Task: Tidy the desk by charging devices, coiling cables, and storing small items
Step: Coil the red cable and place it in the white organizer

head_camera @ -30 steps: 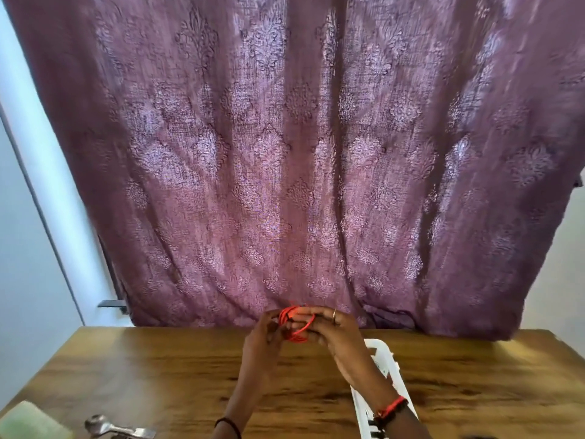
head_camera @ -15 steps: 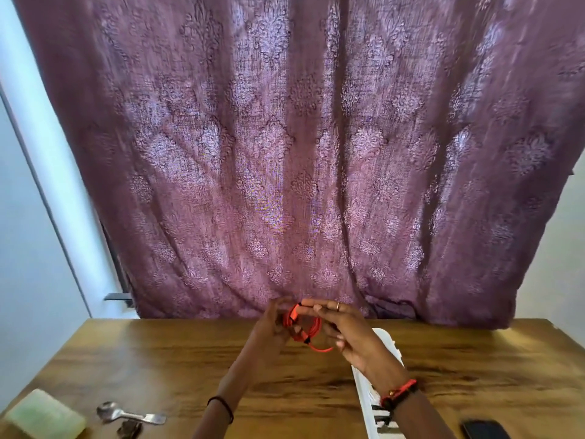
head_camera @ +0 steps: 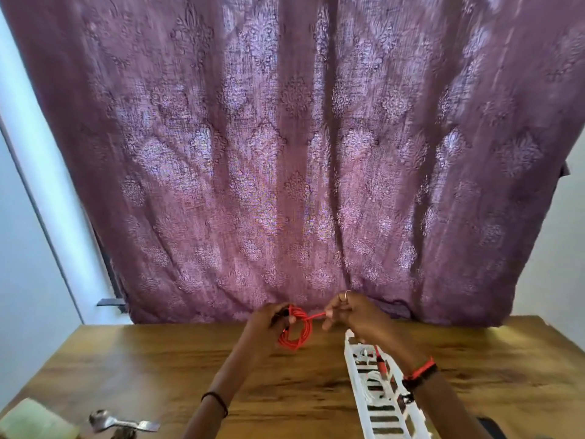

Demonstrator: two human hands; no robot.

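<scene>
A coiled red cable (head_camera: 296, 332) hangs above the far middle of the wooden desk (head_camera: 158, 369). My left hand (head_camera: 269, 321) grips the top of the coil. My right hand (head_camera: 351, 313) pinches the cable's free end, which stretches taut from the coil to its fingers. A white slatted plastic basket (head_camera: 380, 407) lies on the desk under my right forearm, with white and red cables inside it.
A metal spoon (head_camera: 122, 423) and a pale green block (head_camera: 31, 421) lie at the desk's near left corner. A dark flat object (head_camera: 492, 427) shows at the bottom right edge. A purple patterned curtain (head_camera: 300, 153) hangs behind the desk.
My hands have drawn apart. The right hand pulled the cable end out to the right, and the coil now hangs lower from my left hand.
</scene>
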